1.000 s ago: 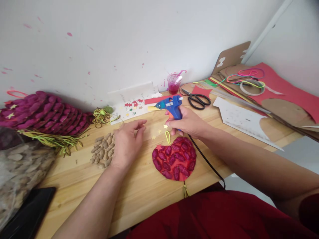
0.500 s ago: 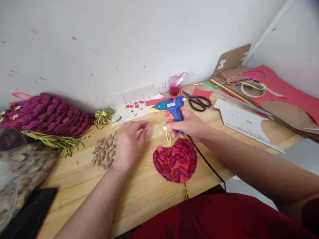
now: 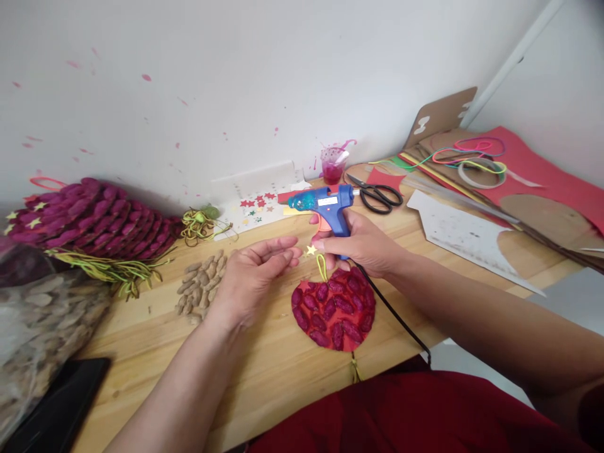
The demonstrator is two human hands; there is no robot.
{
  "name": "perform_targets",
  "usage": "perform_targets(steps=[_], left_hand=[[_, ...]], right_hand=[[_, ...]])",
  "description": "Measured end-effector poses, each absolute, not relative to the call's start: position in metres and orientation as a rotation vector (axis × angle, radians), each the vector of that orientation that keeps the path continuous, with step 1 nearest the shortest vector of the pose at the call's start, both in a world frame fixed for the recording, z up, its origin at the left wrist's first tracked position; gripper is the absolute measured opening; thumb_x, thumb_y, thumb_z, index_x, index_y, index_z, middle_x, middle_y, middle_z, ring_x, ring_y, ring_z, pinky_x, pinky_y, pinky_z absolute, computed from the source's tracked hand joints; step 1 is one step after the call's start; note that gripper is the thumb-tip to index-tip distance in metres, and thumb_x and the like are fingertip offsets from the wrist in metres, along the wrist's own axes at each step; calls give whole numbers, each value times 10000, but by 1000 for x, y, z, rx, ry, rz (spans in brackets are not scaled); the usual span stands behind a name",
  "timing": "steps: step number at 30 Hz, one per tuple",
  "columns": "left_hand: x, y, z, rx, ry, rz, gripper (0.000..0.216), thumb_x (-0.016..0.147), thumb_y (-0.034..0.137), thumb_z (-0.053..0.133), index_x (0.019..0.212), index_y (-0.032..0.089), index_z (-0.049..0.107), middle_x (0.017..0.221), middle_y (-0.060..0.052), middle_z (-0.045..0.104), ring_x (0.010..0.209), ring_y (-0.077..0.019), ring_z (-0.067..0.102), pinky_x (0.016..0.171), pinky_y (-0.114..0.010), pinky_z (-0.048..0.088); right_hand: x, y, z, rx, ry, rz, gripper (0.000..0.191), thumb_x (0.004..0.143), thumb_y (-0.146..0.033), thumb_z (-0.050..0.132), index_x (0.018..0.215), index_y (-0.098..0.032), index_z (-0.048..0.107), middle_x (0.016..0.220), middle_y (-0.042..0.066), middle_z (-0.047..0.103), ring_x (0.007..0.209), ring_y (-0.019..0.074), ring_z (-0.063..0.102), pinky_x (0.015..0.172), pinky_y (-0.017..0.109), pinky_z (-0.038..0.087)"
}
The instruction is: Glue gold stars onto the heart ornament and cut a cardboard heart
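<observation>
My right hand grips a blue glue gun, nozzle pointing left, its black cord trailing off the table's front edge. Just below it lies a red heart-shaped card covered with magenta shells, with a yellow loop at its top. My left hand hovers over the wood to the left of the heart, fingers stretched toward a small gold star; it holds nothing. A small pile of plain peanut shells lies by that hand's left side.
A stack of finished magenta shell pieces and a bag of shells sit at the left, a dark phone at the front left corner. Scissors, a pink cup, star stickers, tape ring, cardboard and red paper fill the back right.
My left hand has turned and stretched its fingers right toward the gold star. The glue gun has shifted slightly right and tilted more level in my right hand.
</observation>
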State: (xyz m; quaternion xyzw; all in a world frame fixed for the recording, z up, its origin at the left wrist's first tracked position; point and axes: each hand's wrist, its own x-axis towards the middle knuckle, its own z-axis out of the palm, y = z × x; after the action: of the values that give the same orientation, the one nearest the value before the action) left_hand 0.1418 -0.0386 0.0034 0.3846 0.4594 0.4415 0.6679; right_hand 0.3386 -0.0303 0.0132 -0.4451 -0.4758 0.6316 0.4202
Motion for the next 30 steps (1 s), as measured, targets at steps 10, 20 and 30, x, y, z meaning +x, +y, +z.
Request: perform_targets(steps=[10,20,30], left_hand=[[136,-39,-1,977,1034,1000,336,689,230,878,1003,171,774,896,-57,788,780,-104,721,774,-181,568],[138,-40,3,990,1068,1043,353,661,199,889,995,193,775,851,-26,771,797,-90,706,793,-165,545],[140,-41,9,891,1035,1068,456,639,163,887,1077,179,760,919,-47,780,841,-108,707,838,-202,542]], right_hand=[[339,-31,11,-1025,-1169,1601,436,716,-125,756,1084,-199,534,613,-72,642,386,75,539,323,163,361],[338,-32,11,-1018,-1181,1594,379,763,-176,748,1082,-201,545,658,-64,642,417,78,573,325,158,355],[338,-32,14,-1027,-1149,1590,443,714,-187,795,1078,-196,542,682,-61,646,419,81,578,324,165,362]])
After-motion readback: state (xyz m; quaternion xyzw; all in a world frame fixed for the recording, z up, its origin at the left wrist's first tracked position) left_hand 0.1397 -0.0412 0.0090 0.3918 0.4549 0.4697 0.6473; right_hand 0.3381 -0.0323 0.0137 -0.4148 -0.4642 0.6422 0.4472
